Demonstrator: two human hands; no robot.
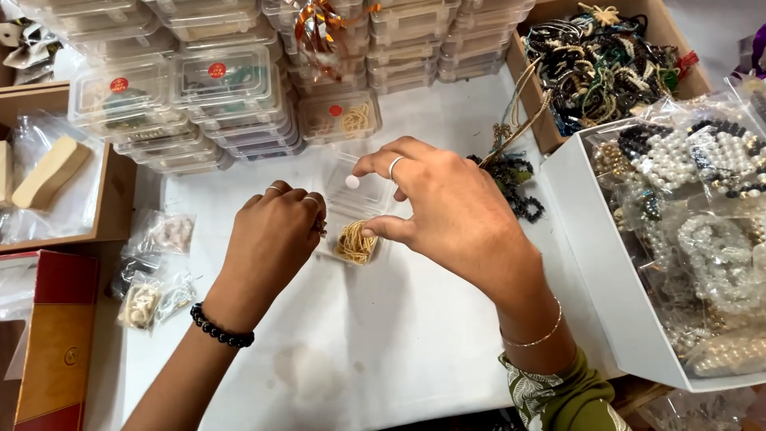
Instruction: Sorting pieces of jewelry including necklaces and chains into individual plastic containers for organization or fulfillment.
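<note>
A small clear plastic box (357, 209) lies open on the white table (383, 335), with a coil of gold chain (354, 242) inside it. My left hand (271, 239), with rings and a black bead bracelet, rests closed against the box's left side. My right hand (447, 207) hovers over the box. Its index finger and thumb are spread, and the fingertip carries a small round white sticker (352, 181). A ring and a thin gold bangle are on that hand.
Stacks of clear lidded boxes (199, 96) with red stickers line the back. A white box of bagged pearl jewellery (694, 231) stands at right, a cardboard box of cord bracelets (606, 56) behind it. Small bags (155, 271) and a wooden tray (108, 199) lie left.
</note>
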